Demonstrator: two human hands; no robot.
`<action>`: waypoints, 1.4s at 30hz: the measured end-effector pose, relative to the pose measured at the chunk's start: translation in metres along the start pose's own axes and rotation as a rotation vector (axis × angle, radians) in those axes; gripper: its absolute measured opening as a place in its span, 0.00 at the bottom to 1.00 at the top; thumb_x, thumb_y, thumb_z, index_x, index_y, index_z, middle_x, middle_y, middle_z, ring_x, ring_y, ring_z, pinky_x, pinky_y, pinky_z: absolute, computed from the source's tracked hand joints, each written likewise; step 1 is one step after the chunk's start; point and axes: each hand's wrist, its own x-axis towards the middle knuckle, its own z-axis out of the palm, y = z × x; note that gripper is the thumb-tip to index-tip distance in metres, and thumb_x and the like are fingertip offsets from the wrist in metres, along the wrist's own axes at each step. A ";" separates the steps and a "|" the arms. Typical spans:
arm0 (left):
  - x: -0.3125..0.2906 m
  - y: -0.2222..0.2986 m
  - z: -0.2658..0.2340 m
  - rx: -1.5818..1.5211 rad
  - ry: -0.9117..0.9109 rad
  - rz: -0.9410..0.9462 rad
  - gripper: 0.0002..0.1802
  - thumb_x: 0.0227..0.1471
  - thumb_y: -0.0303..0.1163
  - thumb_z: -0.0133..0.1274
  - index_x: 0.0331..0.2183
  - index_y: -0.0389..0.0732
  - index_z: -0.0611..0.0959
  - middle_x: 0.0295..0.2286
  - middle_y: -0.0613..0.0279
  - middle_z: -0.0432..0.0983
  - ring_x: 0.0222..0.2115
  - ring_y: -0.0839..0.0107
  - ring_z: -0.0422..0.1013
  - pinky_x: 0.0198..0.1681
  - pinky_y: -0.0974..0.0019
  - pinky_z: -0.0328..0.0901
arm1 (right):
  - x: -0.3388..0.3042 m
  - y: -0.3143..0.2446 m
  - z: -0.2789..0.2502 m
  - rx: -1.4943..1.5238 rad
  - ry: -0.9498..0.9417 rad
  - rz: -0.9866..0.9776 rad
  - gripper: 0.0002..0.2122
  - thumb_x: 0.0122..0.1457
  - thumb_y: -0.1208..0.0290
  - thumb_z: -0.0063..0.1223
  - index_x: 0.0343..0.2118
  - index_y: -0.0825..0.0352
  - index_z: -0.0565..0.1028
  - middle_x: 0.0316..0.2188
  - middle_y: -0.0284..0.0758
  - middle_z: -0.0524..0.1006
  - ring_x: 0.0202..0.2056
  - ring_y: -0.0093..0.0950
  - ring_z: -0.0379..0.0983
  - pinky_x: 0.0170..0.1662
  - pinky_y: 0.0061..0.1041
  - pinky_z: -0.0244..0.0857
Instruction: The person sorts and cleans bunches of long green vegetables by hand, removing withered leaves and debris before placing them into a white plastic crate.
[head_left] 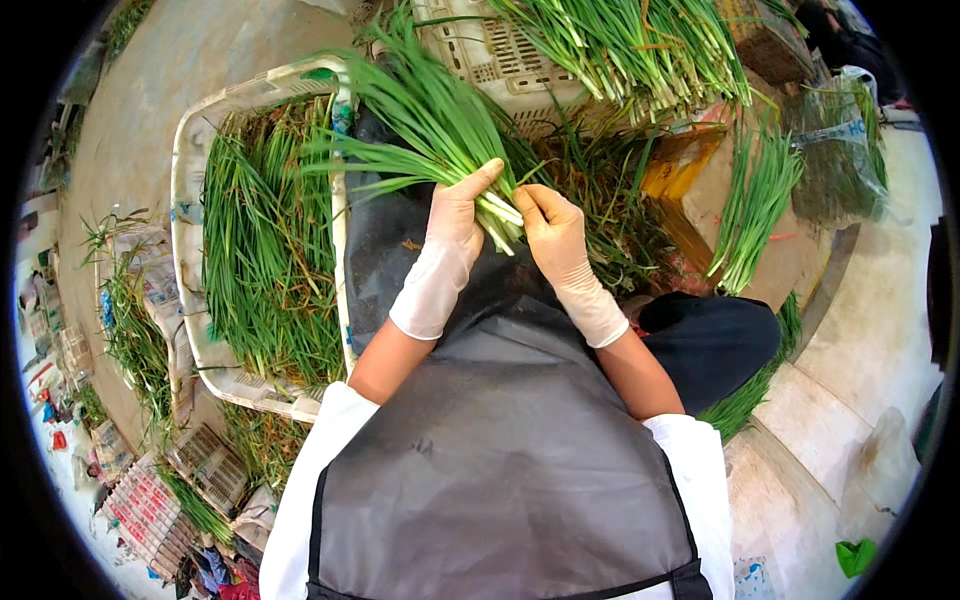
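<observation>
My left hand, in a pale thin glove, is closed round a bunch of garlic chives. The bunch slants over the dark apron. Its green leaves fan away to the upper left, a little blurred, and its white stalk ends point down toward me. My right hand, gloved the same way, is right beside those ends. Its thumb and fingertips are pinched together at the bunch's right edge. What lies between them is too small to make out.
A white plastic crate of chives with brown leaves stands at left. Ahead, a pale crate bears a large chive pile. Loose trimmings lie beyond my right hand. Another chive bundle lies at right, near a plastic bag.
</observation>
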 end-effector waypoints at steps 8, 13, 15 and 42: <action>0.006 0.030 -0.022 0.039 0.066 0.048 0.11 0.45 0.25 0.60 0.34 0.36 0.78 0.25 0.61 0.76 0.22 0.70 0.73 0.25 0.68 0.70 | 0.007 0.082 -0.087 -0.856 -0.293 0.383 0.13 0.57 0.62 0.49 0.36 0.68 0.77 0.31 0.42 0.78 0.31 0.33 0.75 0.36 0.32 0.67; -0.001 0.012 -0.012 0.038 0.025 0.017 0.12 0.45 0.21 0.58 0.35 0.35 0.76 0.25 0.62 0.75 0.23 0.69 0.72 0.28 0.69 0.69 | 0.002 -0.013 -0.044 -0.216 -0.204 0.142 0.14 0.58 0.63 0.47 0.42 0.68 0.72 0.36 0.45 0.76 0.39 0.42 0.73 0.41 0.37 0.66; -0.009 0.003 -0.004 0.092 -0.049 0.058 0.13 0.47 0.21 0.56 0.37 0.33 0.76 0.32 0.56 0.77 0.31 0.65 0.74 0.37 0.66 0.70 | 0.004 -0.026 -0.023 -0.318 -0.326 0.052 0.11 0.59 0.64 0.45 0.36 0.67 0.71 0.28 0.44 0.75 0.33 0.43 0.73 0.36 0.40 0.66; 0.000 -0.017 -0.019 0.058 -0.019 -0.148 0.09 0.48 0.26 0.58 0.34 0.33 0.80 0.28 0.59 0.77 0.26 0.71 0.74 0.30 0.70 0.69 | -0.019 -0.008 -0.019 -0.414 -0.118 -0.041 0.11 0.53 0.71 0.57 0.38 0.70 0.75 0.22 0.37 0.76 0.22 0.23 0.71 0.28 0.23 0.64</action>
